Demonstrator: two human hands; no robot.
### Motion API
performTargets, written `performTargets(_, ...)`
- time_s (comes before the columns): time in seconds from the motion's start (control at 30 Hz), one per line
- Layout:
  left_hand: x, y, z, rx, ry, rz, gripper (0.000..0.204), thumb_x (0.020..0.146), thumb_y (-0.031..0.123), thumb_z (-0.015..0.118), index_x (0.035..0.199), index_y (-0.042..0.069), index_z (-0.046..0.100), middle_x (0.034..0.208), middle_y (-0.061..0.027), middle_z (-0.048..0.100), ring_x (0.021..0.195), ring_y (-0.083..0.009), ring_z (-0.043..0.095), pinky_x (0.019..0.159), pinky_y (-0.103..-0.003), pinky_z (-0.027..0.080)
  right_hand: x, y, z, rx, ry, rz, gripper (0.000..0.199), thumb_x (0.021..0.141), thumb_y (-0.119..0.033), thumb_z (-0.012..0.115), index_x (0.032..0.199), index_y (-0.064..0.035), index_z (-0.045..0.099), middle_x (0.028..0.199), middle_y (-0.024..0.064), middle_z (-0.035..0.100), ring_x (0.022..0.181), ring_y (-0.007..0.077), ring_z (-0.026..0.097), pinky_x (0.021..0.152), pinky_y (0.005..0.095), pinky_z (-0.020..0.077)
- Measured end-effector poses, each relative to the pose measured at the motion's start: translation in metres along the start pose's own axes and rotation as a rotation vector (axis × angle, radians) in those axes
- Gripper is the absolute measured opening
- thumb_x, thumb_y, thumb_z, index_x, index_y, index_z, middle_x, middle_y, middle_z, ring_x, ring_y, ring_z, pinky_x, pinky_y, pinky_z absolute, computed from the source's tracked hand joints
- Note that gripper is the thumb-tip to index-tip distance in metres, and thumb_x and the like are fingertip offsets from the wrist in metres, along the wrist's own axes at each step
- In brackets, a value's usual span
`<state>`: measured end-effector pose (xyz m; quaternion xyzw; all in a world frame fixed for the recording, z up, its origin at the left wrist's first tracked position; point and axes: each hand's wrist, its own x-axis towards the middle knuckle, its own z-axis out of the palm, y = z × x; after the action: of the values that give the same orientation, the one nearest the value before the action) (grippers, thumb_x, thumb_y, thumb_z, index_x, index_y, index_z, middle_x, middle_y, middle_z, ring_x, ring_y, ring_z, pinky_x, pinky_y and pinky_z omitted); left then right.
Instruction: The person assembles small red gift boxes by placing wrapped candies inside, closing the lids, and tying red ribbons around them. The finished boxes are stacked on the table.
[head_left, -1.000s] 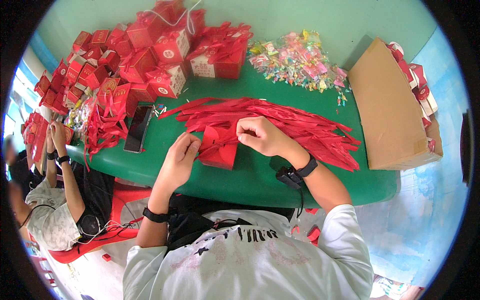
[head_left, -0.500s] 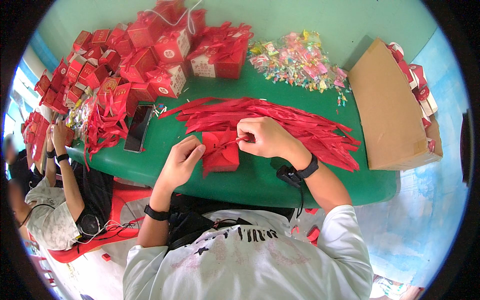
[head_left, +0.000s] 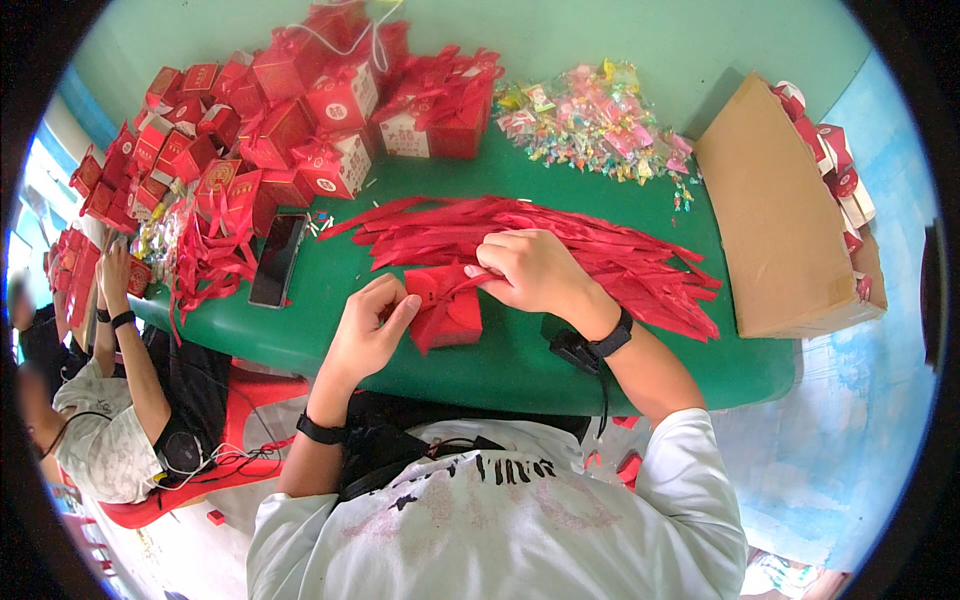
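A small red gift box (head_left: 447,310) sits near the front edge of the green table (head_left: 520,365). My left hand (head_left: 372,325) pinches a red ribbon at the box's left side. My right hand (head_left: 535,270) grips the same ribbon over the box's top right. Both hands pull the ribbon across the box. Behind them lies a spread of loose red ribbons (head_left: 600,250).
A heap of finished red boxes (head_left: 300,110) fills the far left. Wrapped sweets (head_left: 600,125) lie at the back. A brown cardboard box (head_left: 775,215) stands at the right. A black phone (head_left: 277,260) lies left of the ribbons. Another person (head_left: 110,400) works at the left.
The red box has shifted slightly toward me and turned. My hands have moved a little apart along the ribbon. The person at the left has shifted their arms.
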<state>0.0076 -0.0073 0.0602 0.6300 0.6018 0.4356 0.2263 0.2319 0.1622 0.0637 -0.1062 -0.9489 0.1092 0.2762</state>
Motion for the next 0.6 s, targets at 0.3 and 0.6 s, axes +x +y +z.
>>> performTargets(0.3,0.0,0.002,-0.001,0.154,0.041,0.047,0.026,0.098,0.012,0.069,0.08,-0.003,0.058,0.074,-0.0133,0.05,0.06,-0.0265,0.049,0.058,-0.039,0.039,0.0,0.006,0.004,-0.104,-0.023,-0.064,0.026,0.092,-0.025,0.072,0.076,-0.0076,0.061,0.076,0.0124,0.065,0.076,0.0328,0.07,0.069,0.0464,0.0555)
performTargets(0.6,-0.003,0.0,-0.002,0.201,0.034,0.06,0.021,0.095,0.01,0.069,0.08,-0.001,0.059,0.075,-0.0137,0.052,0.061,-0.0309,0.054,0.058,-0.041,0.042,-0.01,0.02,0.016,0.063,-0.165,-0.037,0.014,0.086,-0.018,0.073,0.094,-0.0071,0.078,0.087,0.015,0.073,0.084,0.0345,0.072,0.075,0.0469,0.0575)
